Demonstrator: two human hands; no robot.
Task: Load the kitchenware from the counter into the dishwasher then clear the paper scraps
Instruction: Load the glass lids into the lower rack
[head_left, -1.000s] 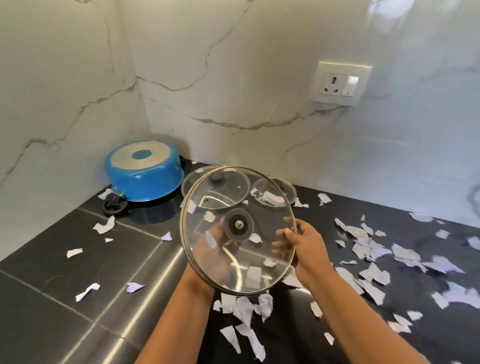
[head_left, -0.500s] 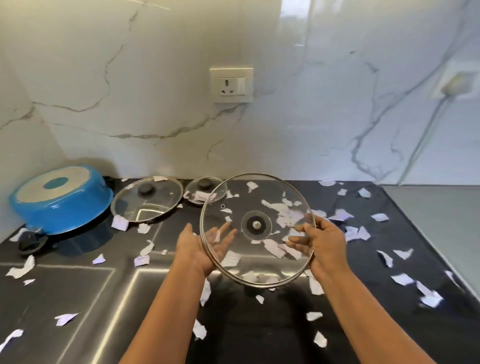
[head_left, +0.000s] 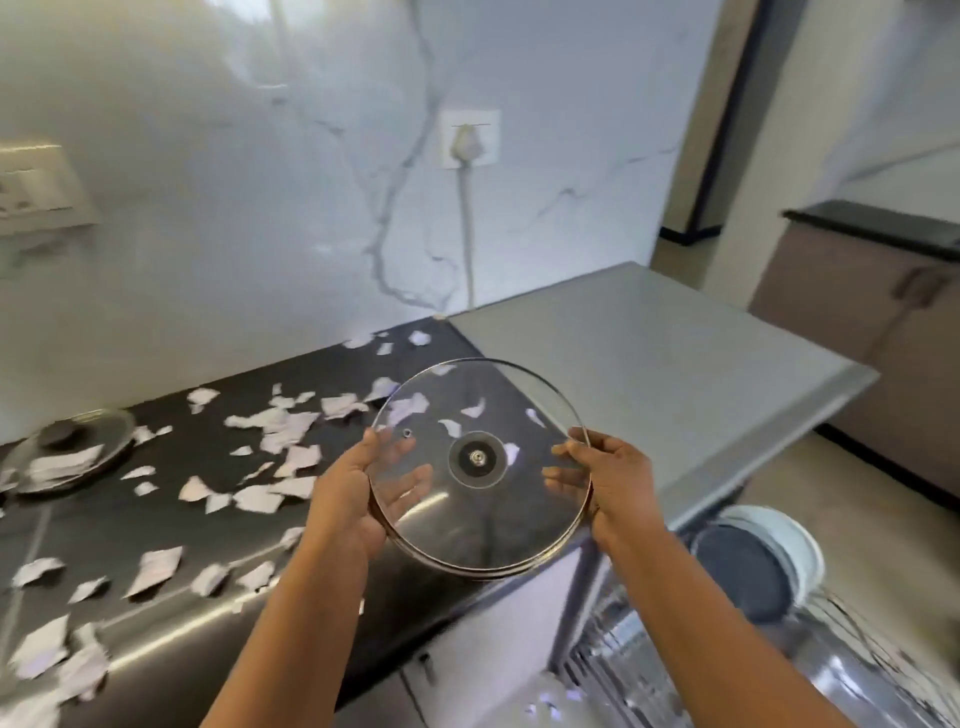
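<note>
I hold a large glass lid (head_left: 483, 525) with a metal rim and a dark centre knob, tilted above the right end of the black counter (head_left: 156, 566). My left hand (head_left: 353, 499) holds its left rim, thumb on top and fingers spread beneath the glass. Gripping the right rim is my right hand (head_left: 621, 483). A second glass lid (head_left: 78, 447) lies at the far left of the counter with paper on it. White paper scraps (head_left: 280, 431) are strewn over the counter. The open dishwasher rack (head_left: 691, 660) shows at the lower right, blurred.
A grey appliance top (head_left: 649, 374) adjoins the counter on the right. White dishes and a dark round piece (head_left: 753, 566) stand in the rack. A plug and cord (head_left: 469, 150) hang on the marble wall. Cabinets stand at the far right.
The view has swung right and the lid has travelled right, from mid-counter to its right end. My left hand now holds the rim. The blue pot has left view.
</note>
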